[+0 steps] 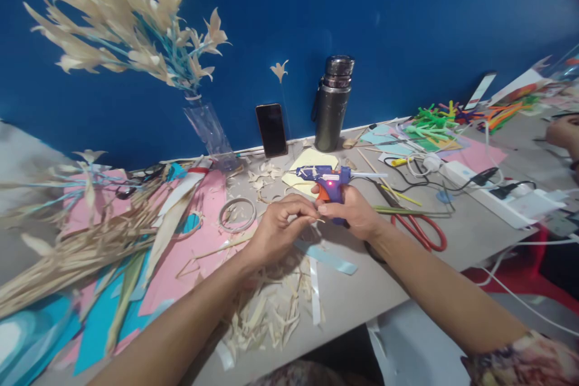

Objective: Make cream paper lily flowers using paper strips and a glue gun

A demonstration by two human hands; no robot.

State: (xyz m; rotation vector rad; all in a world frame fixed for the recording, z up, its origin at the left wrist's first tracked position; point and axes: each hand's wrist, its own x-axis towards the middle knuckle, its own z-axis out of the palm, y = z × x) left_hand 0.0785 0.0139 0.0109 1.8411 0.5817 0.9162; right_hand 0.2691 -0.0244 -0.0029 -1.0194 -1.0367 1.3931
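My right hand is wrapped round the handle of a blue glue gun with an orange trigger and a lit red light. A clear glue stick sticks out of its back end, and its nozzle points left. My left hand is closed in a pinch beside the right thumb. A tiny pale tip shows at its fingertips; the rest of what it holds is hidden. Below the hands lie cut pale husk scraps and a light blue ribbon strip. Red-handled scissors lie right of my right hand.
A vase of husk flowers, a phone and a steel flask stand along the blue wall. Dried husks and a tape roll lie left. A power strip with cables and another person's hand are right.
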